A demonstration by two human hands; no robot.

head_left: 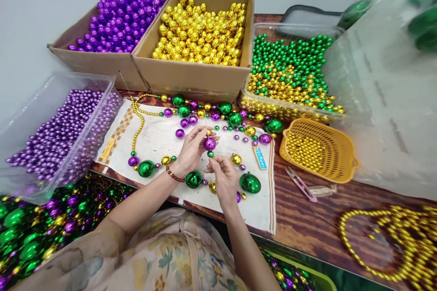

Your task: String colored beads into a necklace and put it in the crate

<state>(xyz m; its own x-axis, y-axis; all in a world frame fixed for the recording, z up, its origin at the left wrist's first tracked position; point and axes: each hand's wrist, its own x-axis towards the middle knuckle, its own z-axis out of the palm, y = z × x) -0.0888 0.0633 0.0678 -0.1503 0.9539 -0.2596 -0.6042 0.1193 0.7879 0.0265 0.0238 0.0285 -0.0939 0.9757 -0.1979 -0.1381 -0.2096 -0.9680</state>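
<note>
The left hand [194, 148] grip holds a purple bead [209, 144] above the white cloth [159, 136], the right hand [224, 179] grip is narrow beside a green bead [210, 154], and slackening could let both roll.

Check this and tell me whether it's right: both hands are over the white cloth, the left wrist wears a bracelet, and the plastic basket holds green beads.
One part is wrong: the plastic basket holds gold beads, as the head view shows. The left hand and right hand are over the white cloth, and the left wrist wears a bracelet.
</note>
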